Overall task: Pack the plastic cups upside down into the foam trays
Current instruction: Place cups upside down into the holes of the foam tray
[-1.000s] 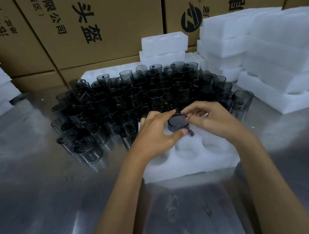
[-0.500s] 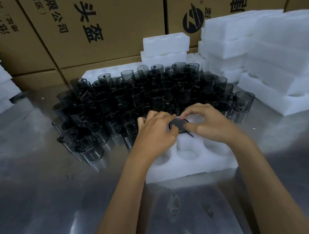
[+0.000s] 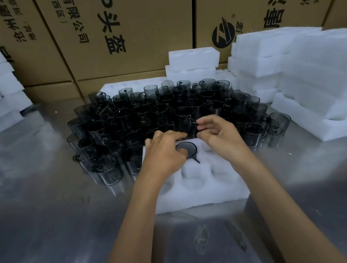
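I'm looking down at a brushed steel table [image 3: 59, 225] that mirrors the light in smears. Nearest me on it sits a white foam tray [image 3: 203, 191] with round wells. One smoky plastic cup [image 3: 187, 150] is seated upside down in a far well, its dark base up and its handle pointing toward me and to the right. My left hand [image 3: 165, 151] lies over the tray's far-left part, fingers loosely extended, fingertips at the cup's left edge; I cannot tell whether they press it. My right hand [image 3: 218, 133] hovers just beyond the cup with its fingers loosely curved and its grip empty, reaching toward the loose cups.

Behind the tray stands a dense crowd of upright smoky cups [image 3: 167, 111], touching one another. To the right are stacks of foam trays [image 3: 305, 70], a smaller stack [image 3: 193, 65] behind the cups, and more foam [image 3: 2, 95] at far left. Printed cardboard cartons [image 3: 124, 34] wall the back.
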